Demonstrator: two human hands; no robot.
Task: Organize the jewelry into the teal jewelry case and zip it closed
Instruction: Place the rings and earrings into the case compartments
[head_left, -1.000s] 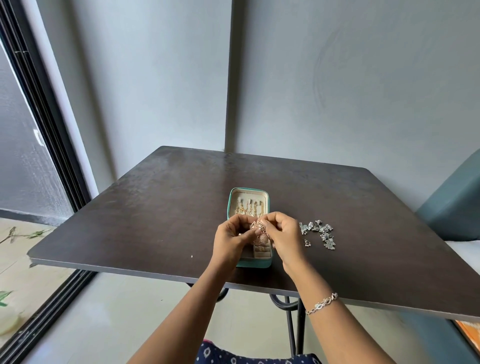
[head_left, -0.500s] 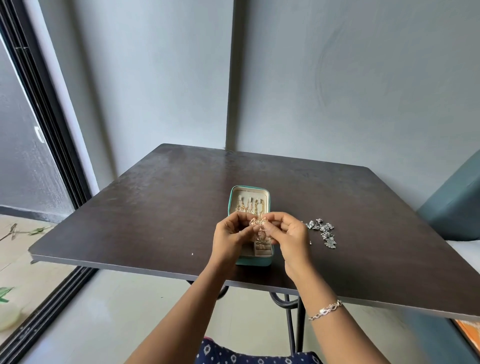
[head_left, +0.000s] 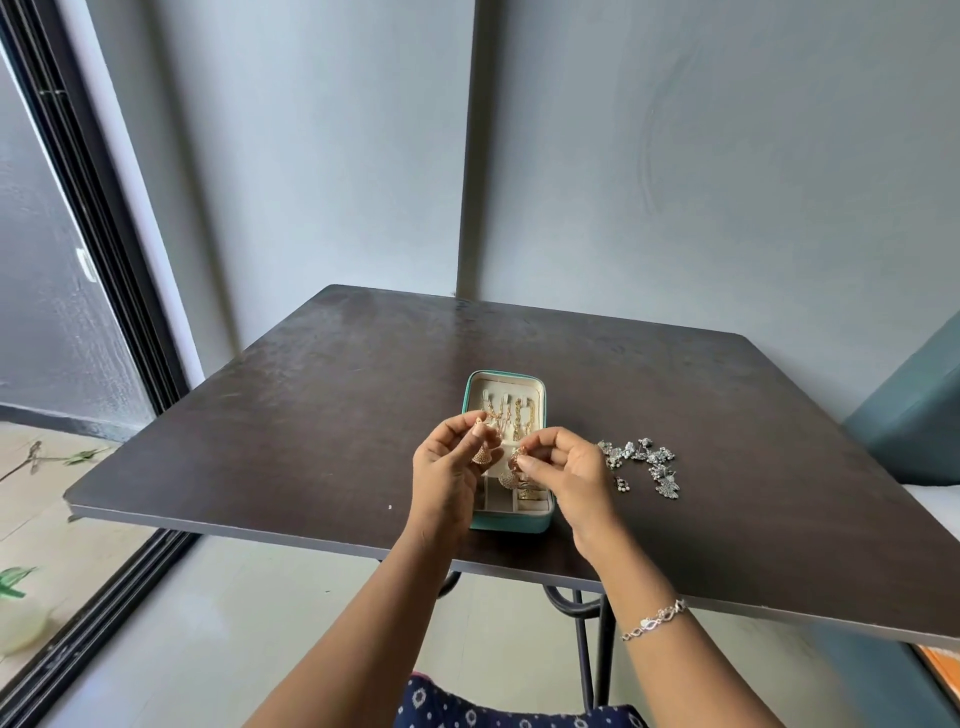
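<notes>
The teal jewelry case (head_left: 506, 521) lies open on the dark table (head_left: 311, 415) near its front edge, cream inside, with gold chains (head_left: 506, 410) hanging in the far half. Both hands hover over the case. My left hand (head_left: 447, 473) pinches one gold dome-shaped earring (head_left: 482, 453). My right hand (head_left: 569, 467) pinches a second gold earring (head_left: 511, 470), which dangles over the near compartments. The two earrings hang apart. A heap of silver jewelry (head_left: 644, 462) lies on the table just right of my right hand.
A grey wall stands behind the table. A black-framed glass door (head_left: 78, 260) runs along the left. A teal cushioned seat (head_left: 914, 405) sits at the right. The table's metal legs (head_left: 587, 623) show below its front edge.
The hands were together on the joined earrings. They have drawn apart, each now holding one earring, and the left hand has risen slightly toward the far half of the case.
</notes>
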